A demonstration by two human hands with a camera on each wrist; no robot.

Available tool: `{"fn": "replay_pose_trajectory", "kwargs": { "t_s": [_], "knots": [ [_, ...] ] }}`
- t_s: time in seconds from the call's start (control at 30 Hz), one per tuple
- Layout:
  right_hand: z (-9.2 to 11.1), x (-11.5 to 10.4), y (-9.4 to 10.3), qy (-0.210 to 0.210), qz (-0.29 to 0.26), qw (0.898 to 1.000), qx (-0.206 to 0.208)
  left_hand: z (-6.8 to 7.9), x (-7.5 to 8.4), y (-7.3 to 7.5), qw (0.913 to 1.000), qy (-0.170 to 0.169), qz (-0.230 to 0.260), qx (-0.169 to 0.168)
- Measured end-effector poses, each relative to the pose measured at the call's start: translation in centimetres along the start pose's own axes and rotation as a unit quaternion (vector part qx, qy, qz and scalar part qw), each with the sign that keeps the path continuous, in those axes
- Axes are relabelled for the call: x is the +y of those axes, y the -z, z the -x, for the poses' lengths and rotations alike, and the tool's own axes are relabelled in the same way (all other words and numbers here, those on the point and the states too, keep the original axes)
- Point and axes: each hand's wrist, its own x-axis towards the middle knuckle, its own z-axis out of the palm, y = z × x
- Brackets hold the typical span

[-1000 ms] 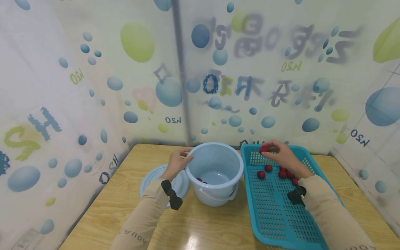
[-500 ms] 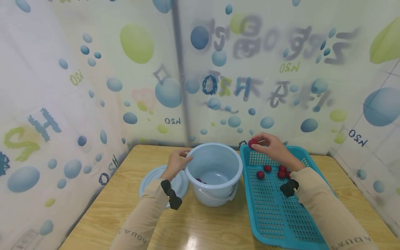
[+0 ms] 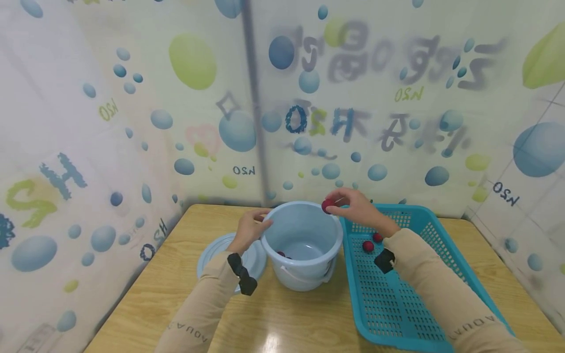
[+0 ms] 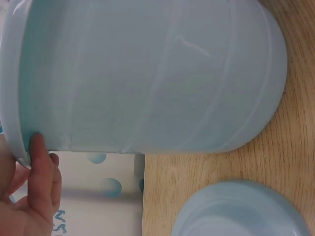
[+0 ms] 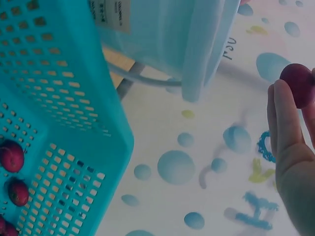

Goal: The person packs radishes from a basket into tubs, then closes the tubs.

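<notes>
In the head view my right hand (image 3: 356, 210) pinches a dark red plum (image 3: 327, 206) between thumb and fingertips, over the right back part of the rim of a light blue bucket (image 3: 304, 223). The right wrist view shows the same plum (image 5: 297, 84) at the fingertips. My left hand (image 3: 249, 231) grips the bucket's left rim; in the left wrist view its fingers (image 4: 40, 172) lie against the outer wall. Low inside the bucket, plums (image 3: 281, 254) are partly hidden by the near wall. More plums (image 3: 368, 246) lie in the turquoise basket (image 3: 375, 309), some behind my right forearm.
A light blue lid (image 3: 257, 264) lies on the wooden table (image 3: 282, 326), left of the bucket and partly under my left arm. The bucket's white handle (image 3: 304, 279) hangs down in front. A printed curtain (image 3: 379, 122) stands behind the table.
My right hand has carried the plum leftward, from above the basket's back left corner to the bucket's rim. My left hand and the bucket have stayed in place.
</notes>
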Motion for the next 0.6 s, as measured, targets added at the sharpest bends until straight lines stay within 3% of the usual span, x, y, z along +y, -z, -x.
{"fn": "replay_pose_trajectory", "kwargs": {
  "t_s": [0.07,0.3,0.6],
  "knots": [
    [0.0,-1.2,-0.3,-0.002,0.002,1.000,-0.004,0.0,0.0,0.0,1.0000,0.001,0.000,-0.001],
    [-1.5,1.4,-1.7,0.000,0.004,1.000,0.004,0.0,-0.1,0.0,1.0000,0.005,0.003,-0.002],
    [-2.1,1.0,-2.7,-0.009,0.020,1.000,-0.008,0.0,-0.2,0.1,1.0000,0.000,0.005,-0.004]
  ]
}}
